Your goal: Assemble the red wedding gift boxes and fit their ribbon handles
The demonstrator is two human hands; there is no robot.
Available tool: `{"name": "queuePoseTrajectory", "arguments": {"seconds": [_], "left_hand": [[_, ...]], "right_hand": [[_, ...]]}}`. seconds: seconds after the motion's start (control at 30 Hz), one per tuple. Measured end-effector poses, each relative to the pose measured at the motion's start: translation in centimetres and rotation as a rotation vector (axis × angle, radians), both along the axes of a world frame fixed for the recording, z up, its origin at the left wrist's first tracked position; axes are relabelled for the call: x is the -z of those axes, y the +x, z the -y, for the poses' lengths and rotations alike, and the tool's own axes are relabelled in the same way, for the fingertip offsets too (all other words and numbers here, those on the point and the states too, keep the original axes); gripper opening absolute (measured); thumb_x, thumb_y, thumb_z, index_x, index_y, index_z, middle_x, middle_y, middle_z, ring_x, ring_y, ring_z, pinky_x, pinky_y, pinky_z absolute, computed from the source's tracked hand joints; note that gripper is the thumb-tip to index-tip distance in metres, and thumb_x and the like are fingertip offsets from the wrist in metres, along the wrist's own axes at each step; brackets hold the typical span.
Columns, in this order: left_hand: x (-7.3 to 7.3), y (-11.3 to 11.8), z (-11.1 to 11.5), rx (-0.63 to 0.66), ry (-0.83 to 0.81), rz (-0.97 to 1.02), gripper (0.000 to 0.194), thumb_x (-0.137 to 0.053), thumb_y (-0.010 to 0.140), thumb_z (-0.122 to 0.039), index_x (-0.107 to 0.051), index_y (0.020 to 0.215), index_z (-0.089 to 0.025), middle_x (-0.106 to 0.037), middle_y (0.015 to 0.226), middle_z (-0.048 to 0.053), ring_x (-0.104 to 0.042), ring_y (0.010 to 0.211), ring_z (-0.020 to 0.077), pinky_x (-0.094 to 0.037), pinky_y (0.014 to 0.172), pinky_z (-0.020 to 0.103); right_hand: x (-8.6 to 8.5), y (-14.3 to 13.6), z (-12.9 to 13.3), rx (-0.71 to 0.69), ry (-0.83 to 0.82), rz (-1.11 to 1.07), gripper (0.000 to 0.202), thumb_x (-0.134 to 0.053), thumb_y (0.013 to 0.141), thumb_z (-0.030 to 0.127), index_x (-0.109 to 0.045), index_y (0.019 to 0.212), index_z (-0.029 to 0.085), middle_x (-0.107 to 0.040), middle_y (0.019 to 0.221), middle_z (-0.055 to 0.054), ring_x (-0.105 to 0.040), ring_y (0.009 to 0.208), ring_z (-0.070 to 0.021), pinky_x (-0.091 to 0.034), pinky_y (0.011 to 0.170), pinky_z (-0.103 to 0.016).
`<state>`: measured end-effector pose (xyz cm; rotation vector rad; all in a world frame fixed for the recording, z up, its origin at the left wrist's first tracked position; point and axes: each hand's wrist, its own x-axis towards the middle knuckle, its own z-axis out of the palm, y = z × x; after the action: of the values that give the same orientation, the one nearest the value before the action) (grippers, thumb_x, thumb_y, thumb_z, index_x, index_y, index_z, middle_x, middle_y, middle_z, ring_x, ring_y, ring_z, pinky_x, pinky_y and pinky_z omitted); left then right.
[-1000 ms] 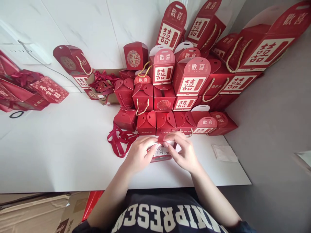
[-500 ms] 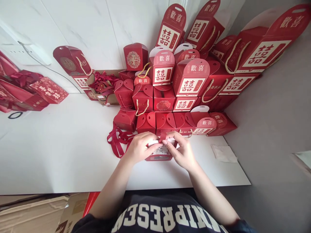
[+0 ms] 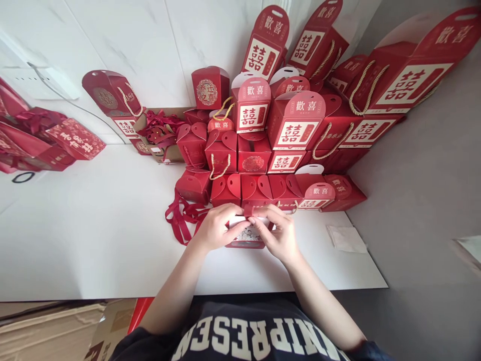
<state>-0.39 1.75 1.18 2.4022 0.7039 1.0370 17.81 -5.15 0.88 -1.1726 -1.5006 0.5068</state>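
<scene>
A small red-and-white gift box (image 3: 246, 244) with a printed picture on its front stands on the table before me, its top and sides partly covered by my fingers. My left hand (image 3: 216, 228) is closed at the box's top edge, thumb and fingers pinching by a short dark red ribbon (image 3: 248, 210). From the other side my right hand (image 3: 280, 230) pinches the same ribbon, its thumb tip close to the left one. Between the two hands the ribbon bends into a small loop. Left of the box lies a loose heap of red ribbon (image 3: 182, 218).
Several red gift boxes (image 3: 256, 186) stand in stacked rows just behind my hands, some with gold cord handles. A cardboard box of ribbons (image 3: 161, 133) sits at the back. More red boxes (image 3: 77, 139) lie far left. A white packet (image 3: 346, 237) rests near the right wall.
The ribbon between my fingers stood up as a strip and is now bent over into a short loop. My right fingers have shifted slightly left.
</scene>
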Motion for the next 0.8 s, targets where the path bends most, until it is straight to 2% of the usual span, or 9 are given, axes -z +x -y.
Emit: {"name": "queuePoseTrajectory", "arguments": {"seconds": [0.13, 0.27, 0.43, 0.53, 0.6, 0.7, 0.8], "left_hand": [[0.0, 0.0, 0.0, 0.019, -0.026, -0.002, 0.007, -0.064, 0.09, -0.025, -0.064, 0.091, -0.018, -0.069, 0.08, 0.004, -0.062, 0.071, 0.0154, -0.046, 0.068, 0.026], [-0.2, 0.0, -0.2, 0.043, -0.046, -0.001, 0.006, -0.064, 0.09, -0.023, -0.063, 0.09, -0.017, -0.067, 0.078, 0.003, -0.06, 0.069, 0.0144, -0.045, 0.066, 0.026], [-1.4, 0.1, 0.4, 0.025, -0.056, -0.065, 0.005, -0.06, 0.092, -0.022, -0.059, 0.089, -0.018, -0.063, 0.077, 0.001, -0.057, 0.068, 0.0136, -0.043, 0.065, 0.025], [-1.9, 0.1, 0.9, -0.027, -0.016, -0.098, 0.007, -0.06, 0.091, -0.022, -0.057, 0.096, -0.018, -0.065, 0.085, 0.003, -0.061, 0.077, 0.0166, -0.046, 0.072, 0.028], [-1.8, 0.2, 1.1, -0.045, 0.019, -0.073, 0.009, -0.059, 0.092, -0.022, -0.056, 0.099, -0.018, -0.065, 0.088, 0.004, -0.062, 0.08, 0.0176, -0.047, 0.074, 0.029], [-1.3, 0.3, 1.1, -0.039, 0.064, -0.053, 0.001, -0.056, 0.094, -0.018, -0.057, 0.094, -0.019, -0.066, 0.085, 0.004, -0.061, 0.077, 0.0168, -0.047, 0.072, 0.028], [-0.9, 0.4, 1.0, -0.027, 0.109, -0.07, 0.001, -0.058, 0.093, -0.017, -0.058, 0.093, -0.018, -0.067, 0.085, 0.005, -0.06, 0.077, 0.0173, -0.047, 0.072, 0.029]], "right_hand": [[0.3, -0.2, 0.1, -0.021, -0.024, -0.073, 0.013, -0.061, 0.096, 0.028, -0.071, 0.09, 0.021, -0.071, 0.089, -0.005, -0.065, 0.081, -0.0184, -0.052, 0.072, -0.031], [-0.1, 0.5, 0.3, -0.063, -0.087, 0.006, 0.014, -0.057, 0.099, 0.03, -0.068, 0.097, 0.022, -0.07, 0.094, -0.006, -0.064, 0.082, -0.018, -0.047, 0.064, -0.029], [-0.4, 0.9, 0.2, -0.012, 0.072, 0.283, 0.007, -0.055, 0.099, 0.022, -0.061, 0.097, 0.021, -0.068, 0.093, -0.007, -0.06, 0.082, -0.0205, -0.046, 0.075, -0.036], [-0.6, 0.8, 0.2, 0.008, 0.133, 0.381, 0.006, -0.055, 0.099, 0.019, -0.06, 0.099, 0.021, -0.068, 0.094, -0.008, -0.06, 0.084, -0.0222, -0.046, 0.078, -0.039], [-0.6, 0.8, 0.2, 0.013, 0.153, 0.395, 0.008, -0.055, 0.098, 0.017, -0.06, 0.102, 0.022, -0.068, 0.096, -0.008, -0.06, 0.085, -0.0224, -0.046, 0.078, -0.039], [-0.4, 0.8, 0.2, 0.015, 0.153, 0.365, 0.009, -0.055, 0.098, 0.016, -0.06, 0.103, 0.022, -0.068, 0.095, -0.007, -0.06, 0.083, -0.0217, -0.046, 0.076, -0.038], [-0.1, 0.7, 0.4, 0.003, 0.14, 0.314, 0.009, -0.055, 0.098, 0.016, -0.06, 0.102, 0.022, -0.068, 0.094, -0.007, -0.061, 0.084, -0.0215, -0.047, 0.076, -0.038]]}}
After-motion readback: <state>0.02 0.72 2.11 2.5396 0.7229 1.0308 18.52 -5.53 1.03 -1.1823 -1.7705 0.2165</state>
